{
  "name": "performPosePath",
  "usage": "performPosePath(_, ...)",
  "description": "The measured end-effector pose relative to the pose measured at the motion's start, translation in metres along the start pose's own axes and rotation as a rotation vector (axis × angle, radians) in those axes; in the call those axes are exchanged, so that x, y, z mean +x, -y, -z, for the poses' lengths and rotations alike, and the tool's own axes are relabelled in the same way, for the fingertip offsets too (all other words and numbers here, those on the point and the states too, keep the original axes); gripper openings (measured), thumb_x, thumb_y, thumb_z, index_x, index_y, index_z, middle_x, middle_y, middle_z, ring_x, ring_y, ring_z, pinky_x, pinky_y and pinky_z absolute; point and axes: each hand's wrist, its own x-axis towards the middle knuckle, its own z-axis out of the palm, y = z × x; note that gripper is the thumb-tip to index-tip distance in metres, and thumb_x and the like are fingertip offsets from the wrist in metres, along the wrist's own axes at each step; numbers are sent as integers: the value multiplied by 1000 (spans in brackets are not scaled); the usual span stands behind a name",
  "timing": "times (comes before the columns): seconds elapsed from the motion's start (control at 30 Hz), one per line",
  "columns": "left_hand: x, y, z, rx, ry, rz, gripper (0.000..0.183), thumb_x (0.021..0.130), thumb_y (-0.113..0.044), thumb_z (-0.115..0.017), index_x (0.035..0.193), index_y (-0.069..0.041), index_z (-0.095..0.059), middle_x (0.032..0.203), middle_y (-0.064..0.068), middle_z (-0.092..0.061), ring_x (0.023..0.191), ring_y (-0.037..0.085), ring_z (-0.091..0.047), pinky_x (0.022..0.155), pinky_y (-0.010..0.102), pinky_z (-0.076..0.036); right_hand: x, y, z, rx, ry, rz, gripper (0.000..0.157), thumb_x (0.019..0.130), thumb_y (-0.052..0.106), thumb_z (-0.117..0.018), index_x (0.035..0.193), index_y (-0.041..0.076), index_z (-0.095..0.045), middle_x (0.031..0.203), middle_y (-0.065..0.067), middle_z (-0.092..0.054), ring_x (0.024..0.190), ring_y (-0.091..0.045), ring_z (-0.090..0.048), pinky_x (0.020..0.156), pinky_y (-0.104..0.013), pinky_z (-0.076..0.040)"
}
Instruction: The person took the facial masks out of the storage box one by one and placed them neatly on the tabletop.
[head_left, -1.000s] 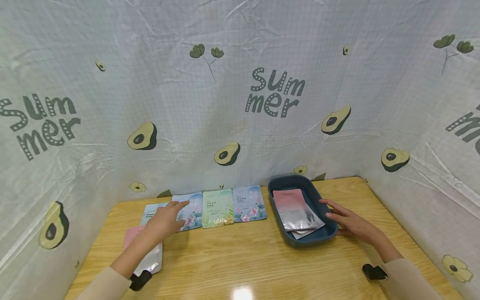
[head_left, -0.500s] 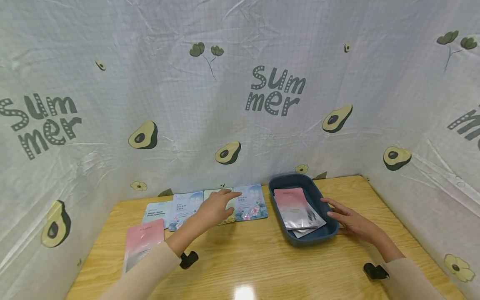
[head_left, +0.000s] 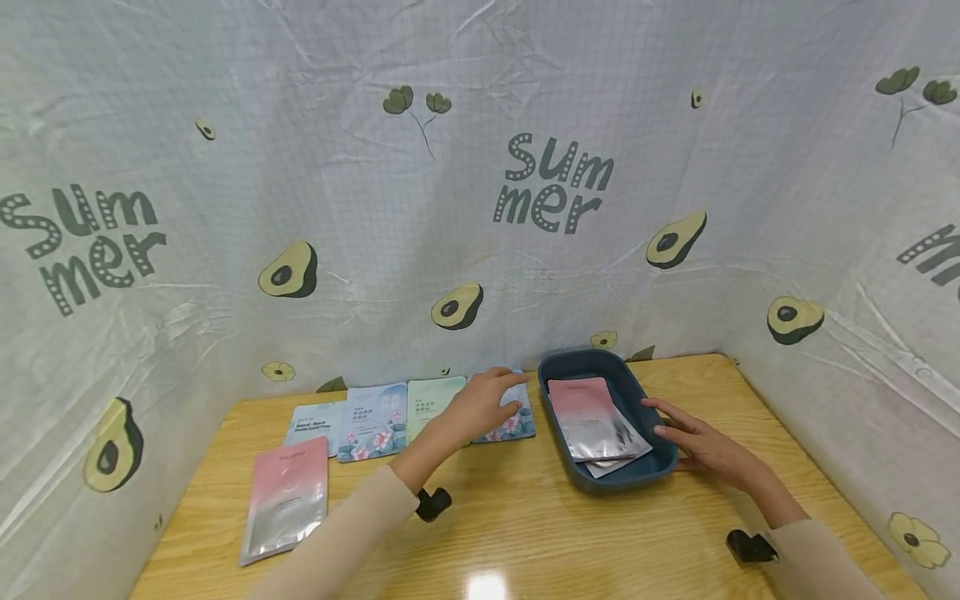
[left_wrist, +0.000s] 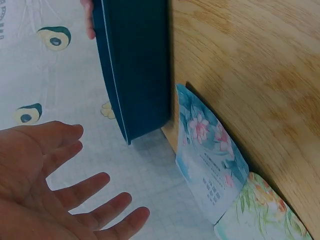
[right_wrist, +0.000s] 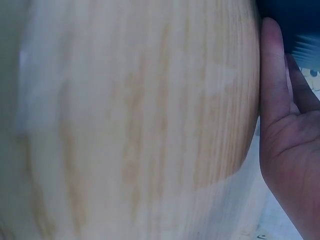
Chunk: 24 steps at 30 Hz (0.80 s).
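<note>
My left hand [head_left: 483,406] hovers over the right-hand blue flowered sachet [head_left: 517,417] in the head view and partly hides it. In the left wrist view its fingers are spread, apart from that sachet. The fingers of my right hand [head_left: 705,447] rest on the right side and rim of a dark blue plastic tub [head_left: 656,475]; they look fairly straight in the right wrist view. Inside the tub, a pink-and-silver sachet [head_left: 588,417] lies over another, mostly covered one. To the left of the blue sachet are a green sachet [head_left: 427,404] and another blue flowered sachet [head_left: 372,421].
A pink-and-silver sachet [head_left: 288,496] lies at the front left of the wooden table [head_left: 540,533]. Behind it is a light blue sachet [head_left: 311,423], partly covered. A white cloth with avocado prints [head_left: 420,217] hangs along the back and sides.
My left hand has moved right across the row, from the left blue sachet past the green one to the right-hand blue one. My right hand has stayed at the tub.
</note>
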Motion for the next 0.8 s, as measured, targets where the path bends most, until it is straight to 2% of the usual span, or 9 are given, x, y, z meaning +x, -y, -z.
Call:
performPosePath(0.17, 10, -6, -4, -10, 1, 5, 48, 103, -21, -62, 150, -17, -53, 151, 12, -49, 136, 35, -50, 106, 49, -47, -1, 2, -1, -3, 4, 1, 61, 110, 33, -46, 164, 25, -18, 169, -17, 3, 148, -49, -16, 100, -55, -50)
performPosePath(0.3, 22, -14, -5, -39, 20, -32, 51, 103, -21, -62, 152, -18, -50, 154, 10, -47, 139, 31, -46, 109, 45, -45, -1, 4, -2, -4, 6, -1, 61, 110, 33, -46, 164, 25, -17, 169, -18, 4, 148, -49, -14, 100, -57, -49)
performPosePath(0.37, 30, -19, -6, -51, 60, -93, 55, 102, -21, -64, 154, -20, -47, 155, 10, -45, 142, 30, -42, 112, 44, -42, -2, 4, -1, -4, 4, -4, 61, 110, 33, -46, 164, 24, -17, 169, -18, 4, 148, -49, -14, 100, -57, -49)
performPosePath(0.5, 50, -24, -9, -81, 179, -268, 62, 101, -27, -66, 157, -22, -41, 158, 5, -42, 147, 23, -36, 117, 39, -35, -3, 4, -1, -6, -2, -8, 61, 110, 33, -46, 164, 25, -17, 169, -19, 4, 147, -50, -16, 100, -56, -50)
performPosePath(0.57, 61, -25, -13, -110, 226, -315, 64, 101, -33, -66, 158, -24, -39, 160, 1, -40, 148, 18, -34, 118, 36, -33, -3, 3, 0, -5, -4, -9, 62, 110, 34, -46, 164, 24, -17, 169, -19, 4, 147, -50, -16, 100, -56, -50)
performPosePath(0.63, 72, -25, -18, -159, 249, -323, 67, 100, -38, -66, 159, -25, -38, 162, -2, -37, 149, 15, -32, 119, 35, -32, -3, 3, 0, 4, 1, -9, 62, 110, 33, -46, 164, 24, -16, 169, -18, 4, 148, -49, -15, 100, -56, -50)
performPosePath(0.8, 93, -25, -33, -309, 291, -274, 77, 96, -41, -70, 161, -26, -32, 164, -4, -32, 149, 15, -32, 118, 37, -33, -1, 3, -1, 11, 15, -12, 62, 110, 32, -46, 164, 25, -16, 169, -17, 4, 150, -48, -11, 102, -58, -48)
